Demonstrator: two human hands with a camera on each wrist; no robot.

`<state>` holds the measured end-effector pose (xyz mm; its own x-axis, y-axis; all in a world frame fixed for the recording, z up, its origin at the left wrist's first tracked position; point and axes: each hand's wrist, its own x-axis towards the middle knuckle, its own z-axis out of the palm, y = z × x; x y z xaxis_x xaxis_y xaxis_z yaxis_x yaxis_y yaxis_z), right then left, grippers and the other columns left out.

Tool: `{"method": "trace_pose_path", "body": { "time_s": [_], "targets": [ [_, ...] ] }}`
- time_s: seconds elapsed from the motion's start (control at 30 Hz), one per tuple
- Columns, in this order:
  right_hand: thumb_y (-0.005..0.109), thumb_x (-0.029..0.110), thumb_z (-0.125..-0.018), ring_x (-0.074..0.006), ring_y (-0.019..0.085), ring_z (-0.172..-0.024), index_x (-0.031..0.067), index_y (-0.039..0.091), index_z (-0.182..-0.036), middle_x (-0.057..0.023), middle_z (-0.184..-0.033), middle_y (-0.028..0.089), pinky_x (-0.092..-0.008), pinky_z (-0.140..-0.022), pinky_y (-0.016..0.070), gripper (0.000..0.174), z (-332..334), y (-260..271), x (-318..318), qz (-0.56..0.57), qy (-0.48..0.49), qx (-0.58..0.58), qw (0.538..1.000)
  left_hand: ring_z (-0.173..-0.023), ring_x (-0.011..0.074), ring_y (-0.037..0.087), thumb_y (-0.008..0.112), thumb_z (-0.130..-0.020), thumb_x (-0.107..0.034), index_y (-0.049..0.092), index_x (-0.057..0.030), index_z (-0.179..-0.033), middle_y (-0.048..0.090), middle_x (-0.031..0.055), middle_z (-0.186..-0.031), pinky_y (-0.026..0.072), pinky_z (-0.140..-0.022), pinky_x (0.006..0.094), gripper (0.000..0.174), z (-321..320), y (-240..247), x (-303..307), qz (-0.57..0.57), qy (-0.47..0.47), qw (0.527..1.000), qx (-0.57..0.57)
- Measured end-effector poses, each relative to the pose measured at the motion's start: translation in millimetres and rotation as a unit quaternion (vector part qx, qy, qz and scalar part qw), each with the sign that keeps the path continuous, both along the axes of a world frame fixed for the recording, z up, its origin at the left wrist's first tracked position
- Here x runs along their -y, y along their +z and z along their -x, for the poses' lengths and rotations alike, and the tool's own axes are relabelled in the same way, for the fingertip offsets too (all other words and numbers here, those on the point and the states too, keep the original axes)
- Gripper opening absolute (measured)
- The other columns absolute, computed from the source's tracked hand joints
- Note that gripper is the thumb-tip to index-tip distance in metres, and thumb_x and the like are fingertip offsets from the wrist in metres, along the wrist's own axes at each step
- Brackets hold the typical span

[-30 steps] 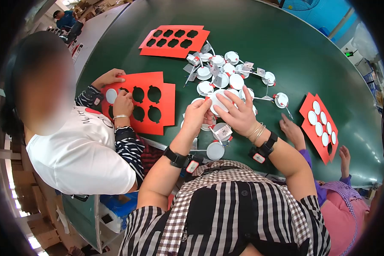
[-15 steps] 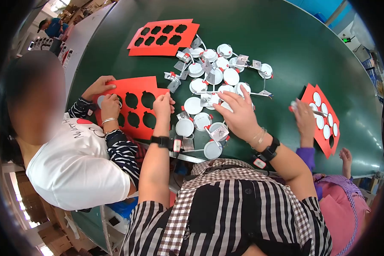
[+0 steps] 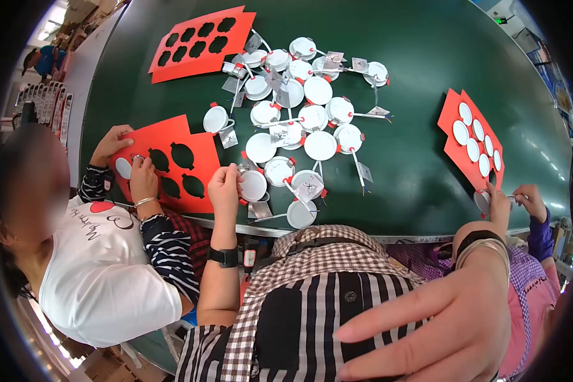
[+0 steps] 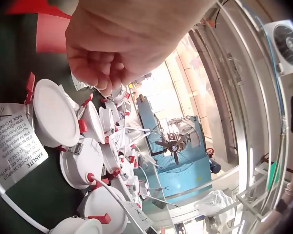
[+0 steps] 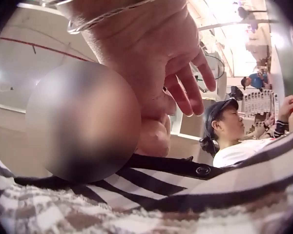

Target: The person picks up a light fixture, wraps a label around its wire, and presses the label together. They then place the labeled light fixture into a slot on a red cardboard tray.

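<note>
White round lamps point(image 3: 318, 146) with red clips, cables and paper tags lie heaped on the green table. In the head view my left hand point(image 3: 225, 191) is just left of a lamp point(image 3: 253, 186), its fingers curled with nothing visible in them. The left wrist view has the same curled hand point(image 4: 117, 44) above the lamps point(image 4: 56, 113). One lamp point(image 3: 215, 119) lies apart, above the left hand. My right hand point(image 3: 439, 325) is raised in front of the striped shirt, fingers spread and empty; the right wrist view shows it point(image 5: 146, 53) too.
A person at left handles a red board point(image 3: 204, 153) with round holes. Another red board point(image 3: 200, 38) lies at the upper left. At right, a red board point(image 3: 452, 149) holds several white discs, beside another person's hands point(image 3: 500, 207). A fan point(image 4: 173, 146) stands beyond the table.
The lamp both hands held is out of them; one lamp now lies apart at the heap's left. My right hand has drawn back toward the body. My left hand moved left, away from the heap's middle.
</note>
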<state>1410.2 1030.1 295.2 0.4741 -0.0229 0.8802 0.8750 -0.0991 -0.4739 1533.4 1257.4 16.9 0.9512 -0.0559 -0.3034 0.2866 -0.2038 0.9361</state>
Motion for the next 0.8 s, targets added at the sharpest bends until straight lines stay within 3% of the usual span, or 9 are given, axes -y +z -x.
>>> {"method": "trace_pose_path", "body": {
  "time_s": [0.13, 0.2, 0.23, 0.3, 0.43, 0.5, 0.63, 0.7, 0.8],
  "targets": [
    [0.063, 0.015, -0.084, -0.0136, 0.059, -0.066, 0.0071, 0.068, -0.092, -0.0077, -0.091, 0.064, -0.0367, -0.071, 0.0517, 0.013, -2, 19, 28, 0.202, 0.195, -0.029, 0.959, -0.056, 0.0125, 0.052, 0.060, -0.089, -0.020, 0.060, -0.0004, -0.079, 0.058, 0.0051, -0.068, 0.0420, -0.052, 0.0262, 0.022, 2, -15, -7, -0.146, -0.025, 0.985, 0.088],
    [0.066, 0.011, -0.076, -0.0145, 0.058, -0.063, 0.0119, 0.070, -0.086, -0.0045, -0.083, 0.064, -0.0356, -0.066, 0.0573, 0.011, 23, 1, -9, -0.053, -0.084, -0.056, 0.994, -0.062, 0.0173, 0.055, 0.061, -0.087, -0.021, 0.062, 0.0004, -0.085, 0.059, 0.0080, -0.072, 0.0450, -0.057, 0.0293, 0.021, 10, -15, -10, -0.255, -0.055, 0.950, 0.169],
    [0.066, 0.011, -0.076, -0.0145, 0.058, -0.063, 0.0119, 0.070, -0.086, -0.0045, -0.083, 0.064, -0.0356, -0.066, 0.0573, 0.011, 26, -1, 14, -0.052, -0.086, -0.057, 0.993, -0.070, 0.0231, 0.057, 0.064, -0.084, -0.023, 0.062, 0.0000, -0.094, 0.060, 0.0115, -0.078, 0.0463, -0.065, 0.0329, 0.025, 13, -10, -8, -0.310, -0.073, 0.938, 0.137],
    [0.057, 0.004, -0.081, -0.0213, 0.063, -0.077, -0.0061, 0.066, -0.094, -0.0151, -0.095, 0.063, -0.0413, -0.080, 0.0527, 0.018, 26, -5, 75, 0.241, 0.221, -0.011, 0.945, -0.079, 0.0289, 0.059, 0.066, -0.081, -0.026, 0.062, -0.0004, -0.103, 0.061, 0.0151, -0.084, 0.0477, -0.073, 0.0364, 0.033, 22, -9, -10, -0.367, -0.088, 0.920, 0.102],
    [0.065, 0.017, -0.079, -0.0155, 0.064, -0.082, 0.0103, 0.069, -0.091, -0.0049, -0.091, 0.068, -0.0382, -0.077, 0.0523, 0.014, 30, -38, 64, 0.166, 0.032, -0.246, 0.954, -0.096, 0.0354, 0.059, 0.073, -0.074, -0.033, 0.054, -0.0009, -0.120, 0.060, 0.0213, -0.097, 0.0464, -0.084, 0.0423, 0.059, 33, -25, -11, -0.414, -0.136, 0.895, 0.095],
    [0.064, 0.003, -0.076, -0.0237, 0.064, -0.080, 0.0035, 0.068, -0.096, -0.0117, -0.087, 0.067, -0.0358, -0.076, 0.0515, 0.021, 12, -62, 76, 0.222, 0.039, -0.360, 0.905, -0.089, 0.0342, 0.061, 0.075, -0.072, -0.029, 0.052, 0.0010, -0.120, 0.062, 0.0194, -0.090, 0.0483, -0.080, 0.0399, 0.061, 28, -48, -17, -0.318, -0.121, 0.937, 0.081],
    [0.061, 0.003, -0.084, -0.0141, 0.064, -0.083, 0.0018, 0.065, -0.106, -0.0081, -0.092, 0.067, -0.0269, -0.073, 0.0499, 0.022, 8, -142, 63, 0.070, 0.025, -0.523, 0.849, -0.065, 0.0121, 0.058, 0.071, -0.079, -0.013, 0.055, 0.0012, -0.101, 0.060, 0.0063, -0.076, 0.0458, -0.055, 0.0245, 0.030, 22, -20, -19, -0.029, -0.033, 0.992, -0.117],
    [0.060, 0.007, -0.087, -0.0087, 0.062, -0.085, 0.0016, 0.064, -0.109, -0.0063, -0.095, 0.067, -0.0246, -0.076, 0.0501, 0.023, 7, -166, 59, 0.013, 0.044, -0.613, 0.789, -0.064, 0.0066, 0.054, 0.068, -0.081, -0.007, 0.054, -0.0004, -0.094, 0.059, 0.0039, -0.077, 0.0420, -0.051, 0.0209, 0.020, 25, 4, -16, 0.006, -0.017, 0.996, -0.088],
    [0.060, 0.012, -0.088, -0.0086, 0.062, -0.085, 0.0013, 0.062, -0.112, -0.0061, -0.095, 0.067, -0.0246, -0.076, 0.0503, 0.026, 2, -184, 50, -0.003, 0.047, -0.605, 0.795, -0.068, 0.0072, 0.055, 0.067, -0.082, -0.005, 0.054, 0.0001, -0.097, 0.060, 0.0028, -0.081, 0.0441, -0.057, 0.0211, 0.020, 25, 49, -6, 0.072, -0.009, 0.996, 0.043]
  ]
}}
